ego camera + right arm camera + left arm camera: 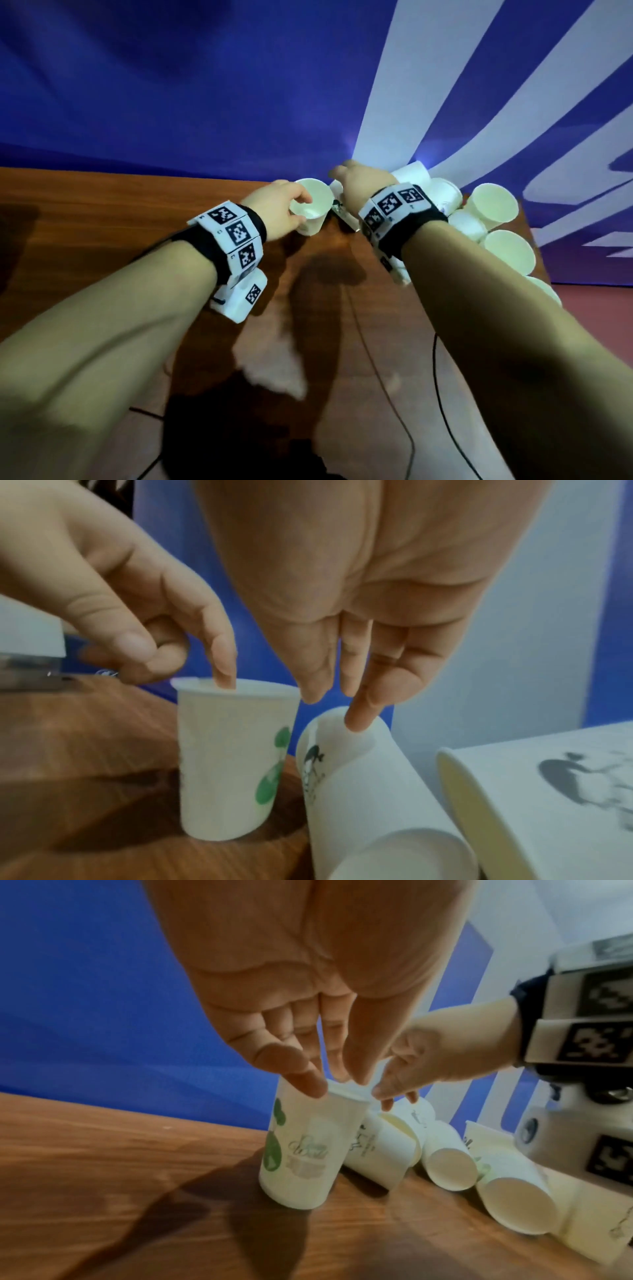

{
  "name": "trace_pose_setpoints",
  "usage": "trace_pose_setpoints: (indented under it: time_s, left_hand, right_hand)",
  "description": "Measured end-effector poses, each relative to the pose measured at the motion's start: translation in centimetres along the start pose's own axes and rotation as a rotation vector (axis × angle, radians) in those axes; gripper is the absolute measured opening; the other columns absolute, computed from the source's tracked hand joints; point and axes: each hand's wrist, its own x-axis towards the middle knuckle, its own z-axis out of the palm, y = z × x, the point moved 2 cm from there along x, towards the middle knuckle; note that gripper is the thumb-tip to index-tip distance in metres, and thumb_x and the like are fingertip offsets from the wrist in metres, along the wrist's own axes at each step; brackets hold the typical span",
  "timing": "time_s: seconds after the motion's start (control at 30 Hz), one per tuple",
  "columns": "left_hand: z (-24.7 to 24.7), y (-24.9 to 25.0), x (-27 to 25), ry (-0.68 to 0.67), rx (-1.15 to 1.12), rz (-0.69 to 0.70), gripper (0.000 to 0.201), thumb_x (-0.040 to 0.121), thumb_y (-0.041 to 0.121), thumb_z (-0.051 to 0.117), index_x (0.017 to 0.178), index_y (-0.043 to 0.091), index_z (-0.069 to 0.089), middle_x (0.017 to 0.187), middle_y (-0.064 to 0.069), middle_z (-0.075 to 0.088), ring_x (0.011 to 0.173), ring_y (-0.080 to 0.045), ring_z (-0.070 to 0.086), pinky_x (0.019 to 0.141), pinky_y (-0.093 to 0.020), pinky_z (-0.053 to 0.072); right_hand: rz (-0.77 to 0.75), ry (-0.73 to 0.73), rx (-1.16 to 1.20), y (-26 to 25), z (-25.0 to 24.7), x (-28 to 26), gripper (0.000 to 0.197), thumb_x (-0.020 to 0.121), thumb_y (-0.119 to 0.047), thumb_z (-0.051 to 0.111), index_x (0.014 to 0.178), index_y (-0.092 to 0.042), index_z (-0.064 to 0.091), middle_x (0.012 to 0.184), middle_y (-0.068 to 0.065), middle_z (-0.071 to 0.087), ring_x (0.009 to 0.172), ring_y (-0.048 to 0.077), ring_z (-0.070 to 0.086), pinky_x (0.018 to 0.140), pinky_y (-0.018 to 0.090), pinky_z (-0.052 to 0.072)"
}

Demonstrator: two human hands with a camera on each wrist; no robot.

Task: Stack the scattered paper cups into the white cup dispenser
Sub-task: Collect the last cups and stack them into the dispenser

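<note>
Wooden table (102,212): white paper cup (301,1148), green print, upright; left-hand grip (308,1047) pinches rim; right-hand grip (369,653) spread.

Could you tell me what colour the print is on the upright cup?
Green, on the upright cup; right wrist view.

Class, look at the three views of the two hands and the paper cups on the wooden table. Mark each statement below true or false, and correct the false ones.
1. The left hand pinches the rim of an upright cup. True.
2. That upright cup carries a red print. False: its print is green.
3. The right hand touches a tipped-over cup with a fingertip. True.
4. All the other cups stand upright. False: several lie on their sides.
5. The table is wooden. True.
</note>
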Motion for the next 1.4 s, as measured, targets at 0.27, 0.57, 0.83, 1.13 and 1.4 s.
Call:
trace_pose_setpoints:
  time_s: [0.27, 0.57, 0.83, 1.13, 1.4]
  left_hand:
    - [0.7, -0.8, 2.1, -0.02, 0.149, 0.08, 0.018, 0.086, 0.02, 0.058, 0.103, 0.017, 0.065, 0.11, -0.006, 0.06, 0.102, -0.025, 0.055, 0.086, -0.031, 0.04]
    - [-4.1, -1.8, -6.7, 0.17, 0.065, 0.135, 0.013, 0.085, 0.022, 0.06, 0.095, 0.017, 0.068, 0.1, -0.006, 0.065, 0.098, -0.025, 0.057, 0.082, -0.031, 0.041]
    - [-10.3, -9.3, -21.0, 0.279, 0.0, 0.148, 0.012, 0.087, 0.026, 0.058, 0.088, 0.021, 0.068, 0.095, 0.004, 0.063, 0.093, -0.016, 0.055, 0.08, -0.029, 0.04]
    - [-18.0, -27.1, -34.8, 0.368, 0.013, -0.005, 0.018, 0.087, 0.023, 0.06, 0.099, 0.015, 0.071, 0.104, -0.002, 0.069, 0.101, -0.021, 0.059, 0.084, -0.028, 0.04]
    - [-18.9, -38.6, -38.2, 0.324, 0.037, -0.12, 0.019, 0.088, 0.028, 0.057, 0.1, 0.02, 0.071, 0.107, -0.001, 0.068, 0.102, -0.02, 0.058, 0.09, -0.033, 0.045]
  right_hand:
    - [-0.048, -0.103, -0.142, 0.6, 0.5, 2.9, 0.03, 0.092, -0.015, 0.044, 0.121, -0.01, 0.053, 0.124, 0.013, 0.048, 0.112, 0.033, 0.052, 0.084, 0.036, 0.042]
    - [0.009, 0.074, 0.054, -1.8, -3.8, -6.0, 0.027, 0.09, -0.011, 0.048, 0.115, -0.011, 0.058, 0.117, 0.014, 0.057, 0.107, 0.032, 0.055, 0.086, 0.034, 0.043]
    - [-0.166, 0.198, 0.218, -15.4, -5.6, -13.6, 0.025, 0.09, -0.018, 0.051, 0.112, -0.013, 0.061, 0.116, 0.011, 0.06, 0.109, 0.027, 0.055, 0.088, 0.031, 0.041]
    - [-0.333, 0.308, 0.396, -36.2, -4.1, -15.3, 0.019, 0.089, -0.016, 0.055, 0.104, -0.01, 0.065, 0.105, 0.009, 0.063, 0.102, 0.023, 0.055, 0.079, 0.019, 0.032]
    - [-0.421, 0.301, 0.386, -46.6, -2.5, -13.3, 0.019, 0.088, -0.014, 0.057, 0.103, -0.008, 0.066, 0.103, 0.009, 0.064, 0.101, 0.023, 0.057, 0.08, 0.019, 0.034]
